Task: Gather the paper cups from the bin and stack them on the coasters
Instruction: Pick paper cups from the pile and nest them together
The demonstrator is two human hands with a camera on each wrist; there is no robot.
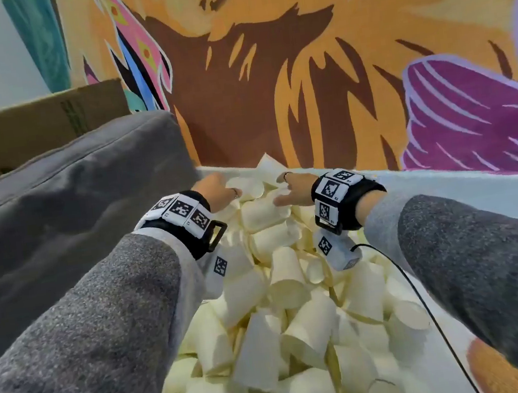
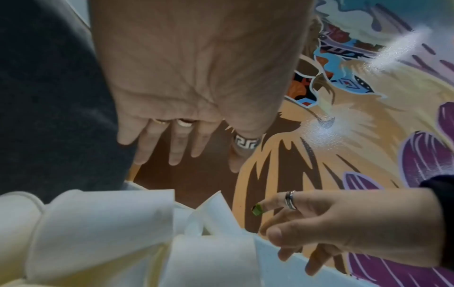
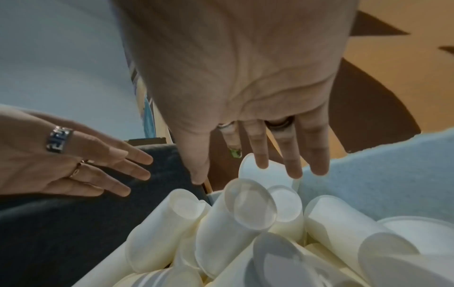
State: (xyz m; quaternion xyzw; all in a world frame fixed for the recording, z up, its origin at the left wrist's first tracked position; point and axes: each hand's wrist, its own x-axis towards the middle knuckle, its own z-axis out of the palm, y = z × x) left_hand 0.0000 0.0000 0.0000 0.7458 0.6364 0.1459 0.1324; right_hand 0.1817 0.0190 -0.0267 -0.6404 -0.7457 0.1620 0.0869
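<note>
Both the left hand and right hand hover with fingers spread, grasping nothing, over the paper cups heaped loose at the bin's far edge. A careless grab could crush a thin cup or spill neighbours over the rim; no coasters show.

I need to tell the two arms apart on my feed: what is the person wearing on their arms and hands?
Both arms wear grey speckled sleeves with paler cuffs. Each wrist carries a black strap with white square-patterned marker tiles; a black cable trails from the right one. The left hand has a silver key-pattern ring and thin gold rings. The right hand has a silver ring, a dark ring and green nail polish.
</note>
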